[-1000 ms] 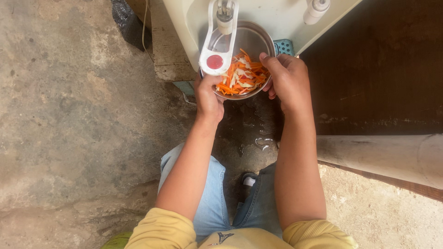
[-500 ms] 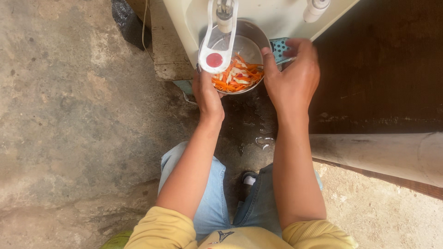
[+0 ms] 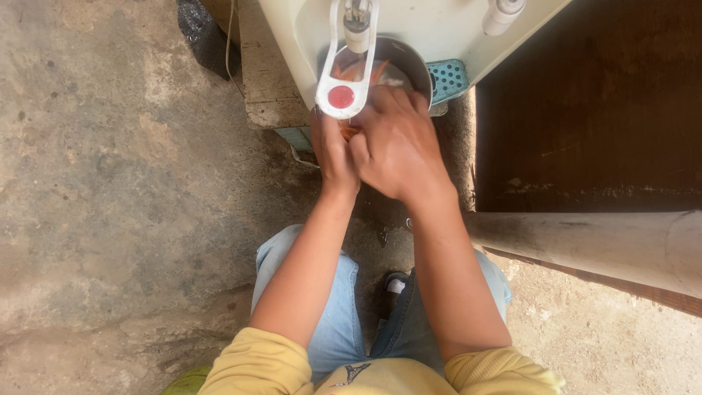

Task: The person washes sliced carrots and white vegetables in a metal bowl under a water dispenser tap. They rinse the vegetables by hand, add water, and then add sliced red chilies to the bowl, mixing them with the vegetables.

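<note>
Head view, single entry, looking straight down over the person's knees.

Metal bowl: round, steel, set directly beneath a white tap lever with a red round mark on a pale water container; placement under the spout suits catching water. Rim is visible on the far and right sides only; the near side is covered by hands.

Orange strips: thin vegetable pieces lying inside the bowl, partly seen behind the lever, more showing at the near rim between the hands.

Left hand: at the bowl's near left edge, fingers curled toward the rim, apparently steadying it; whether it truly clamps the rim cannot be told, since the lever hides the fingertips.

Right hand: palm down, spread over the bowl's mouth, touching the left hand; likely laid there to hold the contents in. Hands are together, not apart.

Blue perforated plastic piece: just beside the bowl on the right, under the container's edge.

Second white tap: further right, untouched.

Concrete floor: rough, stained, damp-looking below the bowl.

Wooden beam: running off to the right, near the right forearm.

Clothing: yellow sleeves, blue jeans.
</note>
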